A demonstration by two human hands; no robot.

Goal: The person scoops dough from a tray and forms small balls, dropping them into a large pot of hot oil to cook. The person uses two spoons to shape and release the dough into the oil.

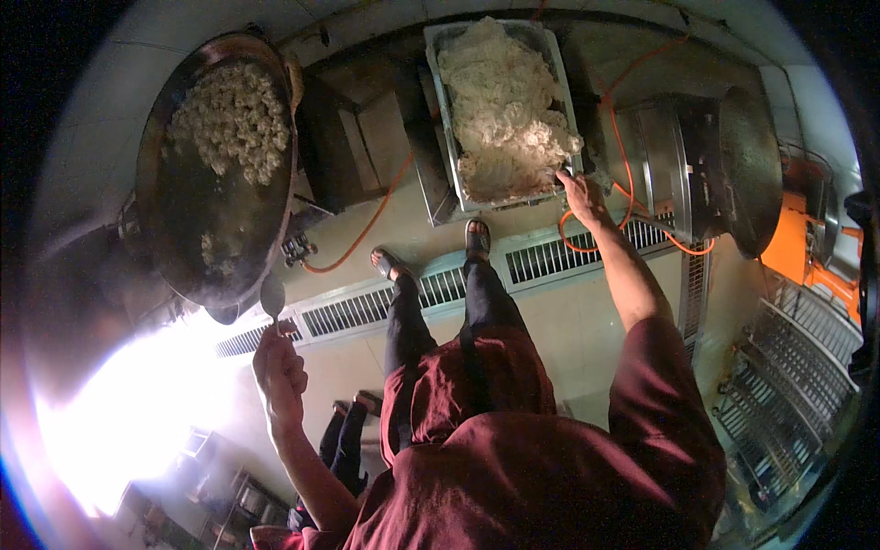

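Note:
My left hand (pixel 280 374), closed, holds a metal spoon (pixel 272 298) upright by its handle, close to the near rim of a large round pan (pixel 188 247). In the pan, many pale lumps (pixel 229 124) cluster at the far side in dark liquid, with a few more near its front. My right hand (pixel 585 200) reaches to the near right corner of a rectangular tub (pixel 446 137). Its fingers are closed around something dark that I cannot make out. A pale, sticky minced mixture (pixel 500 87) is heaped in the tub, higher at the far end.
An orange hose (pixel 367 225) crosses the floor between pan and tub; another orange hose (pixel 626 151) loops beside my right hand. A second large pan (pixel 747 174) stands at right, near a wire rack (pixel 788 385). Floor grates (pixel 348 316) run past my feet. Another person's legs (pixel 346 440) show behind me.

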